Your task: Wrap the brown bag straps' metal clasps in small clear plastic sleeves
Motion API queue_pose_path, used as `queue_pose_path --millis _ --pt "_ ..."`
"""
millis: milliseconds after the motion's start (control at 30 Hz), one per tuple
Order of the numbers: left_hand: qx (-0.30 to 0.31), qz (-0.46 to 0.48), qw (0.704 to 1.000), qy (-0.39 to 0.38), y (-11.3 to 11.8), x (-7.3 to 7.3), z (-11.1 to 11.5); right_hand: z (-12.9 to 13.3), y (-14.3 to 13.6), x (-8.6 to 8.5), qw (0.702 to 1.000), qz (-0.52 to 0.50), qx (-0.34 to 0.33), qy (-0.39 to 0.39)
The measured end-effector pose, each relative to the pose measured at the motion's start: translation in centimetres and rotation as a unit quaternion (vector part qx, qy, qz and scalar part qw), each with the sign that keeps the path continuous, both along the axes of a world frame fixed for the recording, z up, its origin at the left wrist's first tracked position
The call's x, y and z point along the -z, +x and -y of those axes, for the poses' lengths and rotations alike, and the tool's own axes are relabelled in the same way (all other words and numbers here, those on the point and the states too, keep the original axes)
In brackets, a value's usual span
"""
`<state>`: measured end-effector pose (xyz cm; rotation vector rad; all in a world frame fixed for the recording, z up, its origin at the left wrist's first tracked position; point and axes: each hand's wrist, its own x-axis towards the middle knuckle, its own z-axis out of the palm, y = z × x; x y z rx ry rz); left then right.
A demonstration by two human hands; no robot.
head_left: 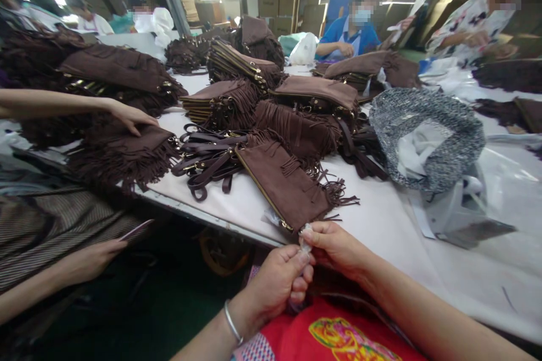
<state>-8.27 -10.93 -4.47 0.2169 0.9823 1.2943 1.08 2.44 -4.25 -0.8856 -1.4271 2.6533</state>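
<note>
My left hand point(282, 276), with a silver bangle on its wrist, is closed around a small piece of clear plastic point(306, 240). The fingertips of my right hand point(332, 245) pinch the upper end of that same plastic. Just beyond both hands, a brown fringed pouch point(288, 180) lies flat at the table's edge, with a gold zipper along its left side. Dark straps with gold clasps point(212, 161) lie in a heap to its left.
Stacks of brown fringed pouches point(237, 96) cover the table point(381, 214). A grey knitted item point(427, 135) with white stuffing sits at right beside clear plastic bags. At left, a co-worker's hand point(131, 115) rests on a pouch. Other people work across the table.
</note>
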Motion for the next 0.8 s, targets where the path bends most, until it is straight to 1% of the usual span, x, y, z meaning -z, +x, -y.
queue_pose_path --millis 67,133,200,267,300,367,433,467,500,567,633,700,733,800 --pt "0.003 0.008 1.0 0.018 -0.2 0.2 0.2 0.0 0.1 0.1 1.0 0.007 -0.001 0.009" --pt "0.012 0.047 0.998 0.032 -0.5 0.3 0.4 0.0 0.2 0.2 1.0 0.009 0.001 0.015" --pt "0.009 0.094 0.995 0.027 -0.8 0.4 0.6 0.0 0.2 0.2 1.0 0.006 0.002 0.023" --pt "-0.009 0.094 0.995 0.008 -0.9 0.3 0.6 0.0 0.3 0.3 0.999 0.0 0.002 0.036" --pt "-0.01 0.069 0.998 -0.002 -0.8 0.2 0.5 0.0 0.3 0.2 0.999 -0.002 0.002 0.043" --pt "0.005 -0.021 1.0 -0.016 -0.4 -0.1 0.2 0.0 0.3 0.1 0.999 0.004 0.003 0.051" --pt "0.017 -0.136 0.99 -0.02 0.1 -0.3 -0.2 0.0 0.3 0.1 0.999 0.014 0.008 0.05" --pt "0.014 -0.184 0.983 -0.018 0.4 -0.3 -0.4 0.1 0.3 0.1 0.999 0.016 0.009 0.047" --pt "0.002 -0.217 0.976 -0.016 0.6 -0.2 -0.6 0.1 0.3 0.1 0.999 0.016 0.01 0.043" --pt "-0.025 -0.241 0.97 -0.015 1.2 0.0 -1.0 0.2 0.3 0.2 0.999 0.011 0.007 0.047" --pt "-0.042 -0.235 0.971 -0.021 1.5 0.2 -1.2 0.2 0.4 0.2 0.997 0.01 0.004 0.078" --pt "-0.03 -0.202 0.979 -0.023 1.3 0.4 -1.2 0.1 0.7 -0.1 0.993 0.014 0.004 0.121" --pt "-0.018 -0.167 0.986 -0.021 1.1 0.4 -1.1 -0.1 1.1 -0.3 0.99 0.02 0.005 0.141" --pt "-0.01 -0.066 0.998 -0.019 0.3 0.1 -0.9 -0.5 2.1 -0.7 0.984 0.044 0.017 0.17"
